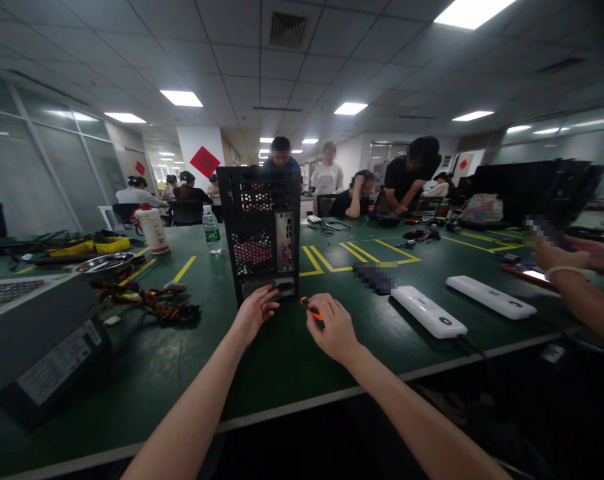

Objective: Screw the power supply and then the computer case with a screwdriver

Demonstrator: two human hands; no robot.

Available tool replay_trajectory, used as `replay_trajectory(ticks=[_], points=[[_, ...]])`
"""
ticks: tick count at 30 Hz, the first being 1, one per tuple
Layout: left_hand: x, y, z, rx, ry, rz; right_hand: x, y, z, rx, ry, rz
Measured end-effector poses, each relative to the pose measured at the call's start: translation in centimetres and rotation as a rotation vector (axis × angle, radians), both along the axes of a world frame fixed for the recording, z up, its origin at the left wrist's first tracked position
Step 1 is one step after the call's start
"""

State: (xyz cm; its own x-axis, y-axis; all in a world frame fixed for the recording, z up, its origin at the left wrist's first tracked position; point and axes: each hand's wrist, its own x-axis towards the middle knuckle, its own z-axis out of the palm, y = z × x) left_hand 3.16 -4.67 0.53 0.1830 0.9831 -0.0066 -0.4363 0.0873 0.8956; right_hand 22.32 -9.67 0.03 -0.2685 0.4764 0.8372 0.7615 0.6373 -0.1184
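Note:
A black computer case (pixel 233 253) stands upright on the green table with its back panel facing me. Its vent grilles, a metal plate with ports and a power socket low down are visible. My left hand (pixel 255 312) is at the lower edge of that panel, beside the socket, fingers loosely bent and apart. No object shows in it. Just right of the case, my right hand (pixel 333 328) is closed around a small orange and black screwdriver (pixel 313 310). Its tip points toward the case, and most of the handle is hidden by my fingers.
At left sit a grey metal computer case (pixel 42 333), bundled cables (pixel 157 303) and a metal bowl (pixel 105 263). A water bottle (pixel 211 230) stands behind. Two white power banks (pixel 427 312) lie at right, near another person's hands (pixel 567 263). The table's front edge is close.

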Motion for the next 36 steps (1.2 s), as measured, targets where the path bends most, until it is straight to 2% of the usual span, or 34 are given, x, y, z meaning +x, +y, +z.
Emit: replay_trajectory(ticks=[3,6,10,16,26,32,36], points=[[0.1,0.2,-0.2,0.009,0.04,0.031,-0.1,0.0,-0.1,-0.009,-0.007,0.015],[0.0,0.6,-0.6,0.038,0.15,0.151,-0.1,-0.1,-0.1,-0.02,0.007,0.016],[-0.3,1.1,-1.2,0.109,0.389,0.336,0.1,-0.1,0.0,-0.039,0.051,0.005],[-1.0,1.2,-1.7,0.24,0.837,0.457,0.3,-0.1,0.2,-0.044,0.102,0.005],[-1.5,0.7,-2.3,0.241,1.07,0.398,0.4,0.0,0.4,0.007,0.16,0.006],[-1.5,0.8,-2.5,0.207,1.03,0.387,0.4,0.1,0.2,0.027,0.166,0.001],[-1.5,0.8,-2.5,0.242,1.102,0.402,0.3,0.1,0.3,0.021,0.155,0.008]])
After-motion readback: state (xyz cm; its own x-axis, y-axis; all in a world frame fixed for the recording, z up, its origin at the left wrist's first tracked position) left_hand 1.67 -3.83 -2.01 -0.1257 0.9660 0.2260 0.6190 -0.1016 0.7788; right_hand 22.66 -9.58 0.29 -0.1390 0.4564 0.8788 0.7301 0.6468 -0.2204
